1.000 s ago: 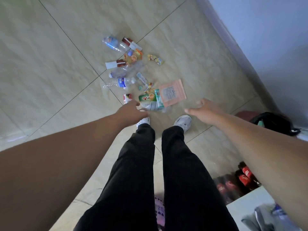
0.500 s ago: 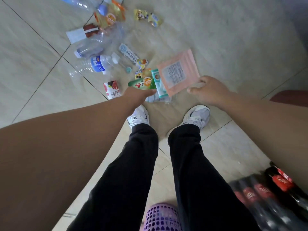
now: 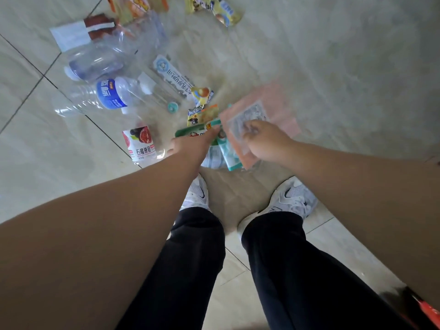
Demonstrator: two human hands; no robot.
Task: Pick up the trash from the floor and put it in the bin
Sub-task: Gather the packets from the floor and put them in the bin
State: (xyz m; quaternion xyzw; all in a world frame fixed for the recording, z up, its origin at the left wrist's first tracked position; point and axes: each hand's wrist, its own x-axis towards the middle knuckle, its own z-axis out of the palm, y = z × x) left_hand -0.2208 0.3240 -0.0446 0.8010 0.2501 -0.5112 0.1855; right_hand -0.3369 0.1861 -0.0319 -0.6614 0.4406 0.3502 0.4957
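Note:
Trash lies scattered on the tiled floor ahead of my feet. My right hand (image 3: 264,139) rests on a pink pouch (image 3: 283,110), fingers curled over its label; the pouch is blurred. My left hand (image 3: 190,146) lies across the near edge of a green packet (image 3: 190,133); its grip is hidden. A teal packet (image 3: 228,154) sits between my hands. Further left are a pomegranate-label bottle (image 3: 140,144), a blue-label water bottle (image 3: 112,94) and a clear bottle (image 3: 95,63). No bin is in view.
A white tube wrapper (image 3: 171,75), small snack wrappers (image 3: 202,94) and a yellow wrapper (image 3: 221,10) lie further out. My white shoes (image 3: 292,196) stand just behind the pile. A red-labelled dark bottle (image 3: 428,313) shows at the bottom right corner.
I have bent lower, so the trash looks closer. My right hand moved left onto the pink pouch, which shifted. My left hand stays at the green packet. The purple basket left the view.

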